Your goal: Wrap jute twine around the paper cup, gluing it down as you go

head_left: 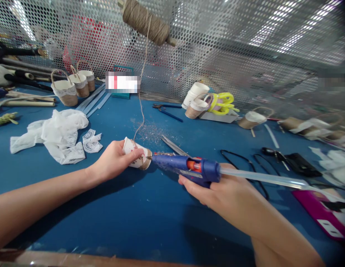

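Observation:
My left hand (115, 159) is closed around a white paper cup (130, 145) lying tilted on its side, with twine wound near its base. A strand of twine (141, 107) runs from the cup up to a large spool (144, 22). In my right hand (214, 189) is a blue hot glue gun (175, 163), a long clear glue stick (264, 178) sticking out of its back. The gun's nozzle meets or nearly meets the twine-wrapped end of the cup. Scissors (174, 145) lie just behind the gun, their handles hidden.
White lace (58, 133) lies at left, before several small twine-and-lace baskets (68, 94). Blue-handled pliers (169, 111), stacked white cups (196, 92) and yellow tubing (222, 103) stand towards the back. A black cord (245, 159) and a magenta item (314, 211) are at right.

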Tool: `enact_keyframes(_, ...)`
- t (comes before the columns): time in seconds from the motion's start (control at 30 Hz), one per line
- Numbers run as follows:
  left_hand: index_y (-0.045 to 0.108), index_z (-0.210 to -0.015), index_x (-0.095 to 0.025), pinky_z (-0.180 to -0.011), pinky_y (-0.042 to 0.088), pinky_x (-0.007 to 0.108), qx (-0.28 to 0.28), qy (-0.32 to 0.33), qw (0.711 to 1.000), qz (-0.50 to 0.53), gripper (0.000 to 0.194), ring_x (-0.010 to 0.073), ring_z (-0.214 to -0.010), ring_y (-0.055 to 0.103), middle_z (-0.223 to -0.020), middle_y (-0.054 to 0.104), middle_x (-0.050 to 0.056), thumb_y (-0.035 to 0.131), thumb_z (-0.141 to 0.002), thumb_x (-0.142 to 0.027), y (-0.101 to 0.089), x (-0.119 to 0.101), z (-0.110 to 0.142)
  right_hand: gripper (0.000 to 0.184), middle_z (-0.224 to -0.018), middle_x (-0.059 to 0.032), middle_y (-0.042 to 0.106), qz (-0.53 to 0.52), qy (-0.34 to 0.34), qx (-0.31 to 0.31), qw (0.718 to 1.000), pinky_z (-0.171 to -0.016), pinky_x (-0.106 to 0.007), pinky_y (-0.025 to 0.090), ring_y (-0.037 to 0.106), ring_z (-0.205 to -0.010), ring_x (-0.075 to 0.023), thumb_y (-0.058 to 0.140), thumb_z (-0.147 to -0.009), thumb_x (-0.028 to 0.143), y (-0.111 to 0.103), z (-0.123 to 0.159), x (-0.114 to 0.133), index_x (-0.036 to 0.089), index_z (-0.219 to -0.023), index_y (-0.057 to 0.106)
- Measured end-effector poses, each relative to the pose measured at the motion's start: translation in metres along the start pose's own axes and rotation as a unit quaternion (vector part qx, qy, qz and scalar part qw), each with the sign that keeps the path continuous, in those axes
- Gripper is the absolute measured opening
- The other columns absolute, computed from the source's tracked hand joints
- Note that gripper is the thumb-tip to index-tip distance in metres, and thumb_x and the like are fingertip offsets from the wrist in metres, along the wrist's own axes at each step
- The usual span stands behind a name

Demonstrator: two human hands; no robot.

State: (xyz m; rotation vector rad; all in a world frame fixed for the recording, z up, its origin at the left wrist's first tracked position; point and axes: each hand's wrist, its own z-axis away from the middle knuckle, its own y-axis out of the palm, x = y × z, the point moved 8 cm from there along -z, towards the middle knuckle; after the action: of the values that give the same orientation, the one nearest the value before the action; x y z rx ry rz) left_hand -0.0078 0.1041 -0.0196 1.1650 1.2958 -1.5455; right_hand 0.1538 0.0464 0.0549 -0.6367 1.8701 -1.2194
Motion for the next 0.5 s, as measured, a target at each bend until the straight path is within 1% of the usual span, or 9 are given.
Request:
enact_keyframes(0.07, 0.065, -0.079, -0.012, -0.063, 0.048, 0.027, -0.004, 0.000, 1.000, 0.005, 0.033, 0.0187, -0.069, 0.063, -0.077, 0.070, 0.007, 0.054, -0.075, -0.043, 0.000, -0.001, 0.000, 0.027, -0.046, -0.0009, 0.053, -0.005, 0.005, -0.006, 1.000, -0.059, -0.028, 0.039, 0.056, -0.059, -0.0172, 0.039, -0.079, 0.010, -0.002, 0.000, -0.001, 0.021, -0.080, 0.064)
enact_keyframes(0.2, 0.065, -0.078, -0.013, -0.059, 0.048, 0.025, -0.016, 0.000, 1.000, 0.027, 0.030, 0.0180, -0.066, 0.064, -0.074, 0.070, 0.006, 0.055, -0.074, -0.041, -0.001, -0.002, -0.001, 0.031, -0.051, -0.0010, 0.056, 0.022, -0.039, -0.024, 0.999, -0.059, -0.030, 0.040, 0.055, -0.055, -0.0170, 0.038, -0.075, 0.005, -0.004, -0.002, 0.007, 0.022, -0.079, 0.063)
enact_keyframes(0.27, 0.065, -0.078, -0.013, -0.058, 0.048, 0.025, -0.017, -0.004, 0.999, 0.032, 0.029, 0.0180, -0.066, 0.064, -0.073, 0.070, 0.006, 0.056, -0.074, -0.040, -0.001, -0.002, -0.001, 0.033, -0.050, -0.0007, 0.055, 0.041, -0.054, -0.027, 0.997, -0.058, -0.031, 0.039, 0.055, -0.053, -0.0181, 0.038, -0.073, 0.003, -0.005, -0.003, 0.009, 0.023, -0.080, 0.063)
enact_keyframes(0.33, 0.065, -0.077, -0.013, -0.059, 0.048, 0.025, -0.016, -0.009, 0.999, 0.035, 0.029, 0.0184, -0.067, 0.064, -0.074, 0.070, 0.006, 0.056, -0.074, -0.041, -0.001, -0.001, -0.001, 0.033, -0.048, -0.0005, 0.053, 0.052, -0.057, -0.021, 0.997, -0.056, -0.031, 0.039, 0.053, -0.051, -0.0188, 0.038, -0.071, 0.002, -0.003, -0.003, 0.009, 0.023, -0.080, 0.063)
enact_keyframes(0.4, 0.064, -0.078, -0.013, -0.061, 0.048, 0.026, -0.013, -0.015, 0.999, 0.038, 0.030, 0.0187, -0.068, 0.064, -0.075, 0.070, 0.007, 0.055, -0.074, -0.041, 0.000, 0.000, -0.002, 0.033, -0.047, -0.0003, 0.052, 0.050, -0.058, -0.013, 0.997, -0.052, -0.029, 0.037, 0.051, -0.047, -0.0175, 0.038, -0.071, 0.002, -0.002, -0.004, 0.009, 0.021, -0.080, 0.063)
enact_keyframes(0.47, 0.063, -0.080, -0.012, -0.063, 0.048, 0.027, -0.008, -0.019, 0.999, 0.036, 0.031, 0.0189, -0.070, 0.064, -0.078, 0.070, 0.008, 0.055, -0.075, -0.042, 0.001, 0.002, -0.002, 0.034, -0.046, 0.0000, 0.050, 0.035, -0.060, -0.016, 0.997, -0.049, -0.027, 0.036, 0.048, -0.045, -0.0155, 0.036, -0.071, 0.001, -0.003, -0.006, 0.008, 0.020, -0.078, 0.063)
enact_keyframes(0.5, 0.063, -0.080, -0.012, -0.064, 0.048, 0.027, -0.007, -0.019, 0.999, 0.032, 0.031, 0.0190, -0.070, 0.063, -0.079, 0.069, 0.008, 0.054, -0.075, -0.042, 0.001, 0.002, -0.002, 0.035, -0.045, 0.0004, 0.050, 0.019, -0.047, -0.021, 0.998, -0.048, -0.026, 0.035, 0.047, -0.044, -0.0147, 0.035, -0.072, 0.001, -0.004, -0.006, 0.006, 0.020, -0.078, 0.063)
